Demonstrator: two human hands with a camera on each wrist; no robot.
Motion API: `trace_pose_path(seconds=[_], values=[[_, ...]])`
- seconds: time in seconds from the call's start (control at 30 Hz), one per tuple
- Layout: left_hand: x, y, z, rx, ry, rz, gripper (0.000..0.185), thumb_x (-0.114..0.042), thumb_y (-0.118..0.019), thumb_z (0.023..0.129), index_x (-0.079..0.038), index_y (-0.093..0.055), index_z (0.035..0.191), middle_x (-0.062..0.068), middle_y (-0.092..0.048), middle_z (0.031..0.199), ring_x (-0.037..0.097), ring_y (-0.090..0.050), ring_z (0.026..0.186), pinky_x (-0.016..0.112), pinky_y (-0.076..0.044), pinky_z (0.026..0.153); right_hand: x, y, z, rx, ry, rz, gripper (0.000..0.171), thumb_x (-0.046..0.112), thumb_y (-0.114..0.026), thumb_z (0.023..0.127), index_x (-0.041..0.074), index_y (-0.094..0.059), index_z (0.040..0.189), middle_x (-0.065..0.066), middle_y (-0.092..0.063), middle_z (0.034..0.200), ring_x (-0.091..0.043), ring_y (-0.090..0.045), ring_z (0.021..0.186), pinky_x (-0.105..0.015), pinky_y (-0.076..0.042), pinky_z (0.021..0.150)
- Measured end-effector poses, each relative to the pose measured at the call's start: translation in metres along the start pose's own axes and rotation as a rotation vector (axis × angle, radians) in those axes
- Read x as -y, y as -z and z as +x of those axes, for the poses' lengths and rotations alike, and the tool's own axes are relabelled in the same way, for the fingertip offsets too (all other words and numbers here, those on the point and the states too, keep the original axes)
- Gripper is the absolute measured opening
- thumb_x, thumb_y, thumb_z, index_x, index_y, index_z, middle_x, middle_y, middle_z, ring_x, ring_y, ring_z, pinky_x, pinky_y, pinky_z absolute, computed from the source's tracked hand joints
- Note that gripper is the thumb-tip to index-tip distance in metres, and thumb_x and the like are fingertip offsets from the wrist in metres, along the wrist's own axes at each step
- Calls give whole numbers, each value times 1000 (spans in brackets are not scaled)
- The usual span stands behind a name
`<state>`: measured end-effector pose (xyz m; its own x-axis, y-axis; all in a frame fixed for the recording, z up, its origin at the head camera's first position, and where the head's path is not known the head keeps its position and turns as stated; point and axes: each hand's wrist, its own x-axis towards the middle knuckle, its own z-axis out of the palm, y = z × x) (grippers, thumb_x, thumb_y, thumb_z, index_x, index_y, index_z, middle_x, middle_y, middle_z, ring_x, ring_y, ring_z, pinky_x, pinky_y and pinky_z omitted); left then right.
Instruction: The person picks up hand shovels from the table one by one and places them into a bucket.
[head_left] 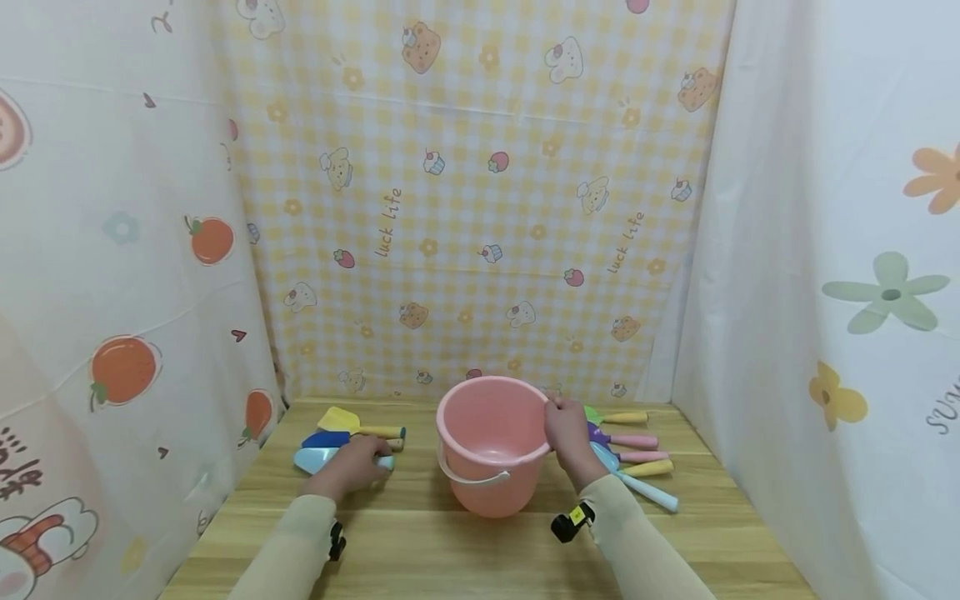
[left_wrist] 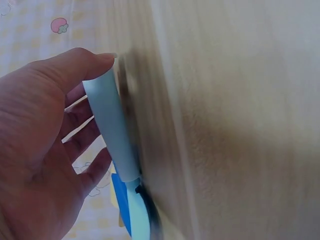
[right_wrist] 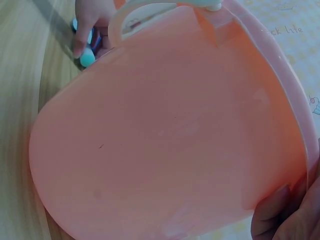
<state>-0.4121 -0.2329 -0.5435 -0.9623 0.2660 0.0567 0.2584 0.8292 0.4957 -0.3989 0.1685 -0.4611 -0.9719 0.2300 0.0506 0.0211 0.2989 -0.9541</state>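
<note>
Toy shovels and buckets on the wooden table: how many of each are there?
Pink plastic bucket: 1
Plastic toy shovels left of it: 3, including the light-blue shovel gripped by the left hand
Plastic toy shovels right of it: 5
Total: 9

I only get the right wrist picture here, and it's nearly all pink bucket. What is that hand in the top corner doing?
Observer: That's the left hand. Its fingers curl round the pale blue handle of a toy shovel lying on the wooden table.
Operator: Is that the only shovel?
Observer: No. In the head view a yellow shovel and a dark blue shovel lie beside it, and a row of more shovels lies right of the pink bucket.
Operator: Anything in the bucket?
Observer: The head view shows it empty and upright, with the right hand gripping its rim.
</note>
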Motion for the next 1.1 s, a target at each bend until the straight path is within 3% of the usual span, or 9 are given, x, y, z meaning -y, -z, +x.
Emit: trace_pose_path(seconds=[0.3, 0.5, 0.77, 0.9, 1.0, 1.1], values=[[4, -8, 2, -13, 17, 6, 19, -10, -87, 94, -13, -79, 111, -1, -74, 109, 20, -61, 90, 47, -56, 84, -2, -1, -1, 3, -10, 10, 50, 22, -46, 113, 3, -59, 158, -27, -68, 143, -19, -59, 54, -29, -52, 48], [6, -10, 2, -23, 18, 9, 16, -8, -85, 96, -13, -79, 110, -1, -72, 104, 21, -59, 87, 45, -53, 80, -1, -1, -2, 5, -8, 5, 51, 22, -46, 112, 3, -61, 156, -27, -71, 138, -28, -66, 61, -30, -53, 49], [9, -9, 3, -42, 50, -5, 22, -14, -81, 100, -12, -79, 122, 4, -76, 118, 22, -64, 96, 51, -57, 88, 0, -2, -4, 2, -5, 12, 51, 23, -46, 112, 4, -61, 157, -27, -72, 137, -23, -64, 58, -29, -52, 50], [9, -8, 4, -47, 58, -16, 21, -15, -77, 103, -13, -77, 125, 6, -76, 122, 24, -67, 103, 54, -57, 92, -1, -2, -4, 0, 0, 13, 51, 22, -46, 112, 3, -61, 156, -26, -73, 134, -32, -68, 64, -29, -52, 49], [7, -5, 5, -60, 31, -5, 28, -17, -75, 106, -10, -75, 133, 8, -75, 129, 30, -70, 116, 59, -57, 100, 0, -1, -4, 1, 5, 15, 51, 22, -46, 112, 3, -61, 156, -27, -73, 131, -34, -68, 66, -29, -52, 49], [4, -1, 6, -67, 3, -5, 29, -18, -73, 107, -9, -73, 136, 10, -75, 131, 34, -69, 122, 61, -56, 104, 1, 0, -4, 0, 5, 17, 52, 23, -46, 111, 4, -60, 157, -27, -73, 131, -26, -63, 59, -29, -51, 49]])
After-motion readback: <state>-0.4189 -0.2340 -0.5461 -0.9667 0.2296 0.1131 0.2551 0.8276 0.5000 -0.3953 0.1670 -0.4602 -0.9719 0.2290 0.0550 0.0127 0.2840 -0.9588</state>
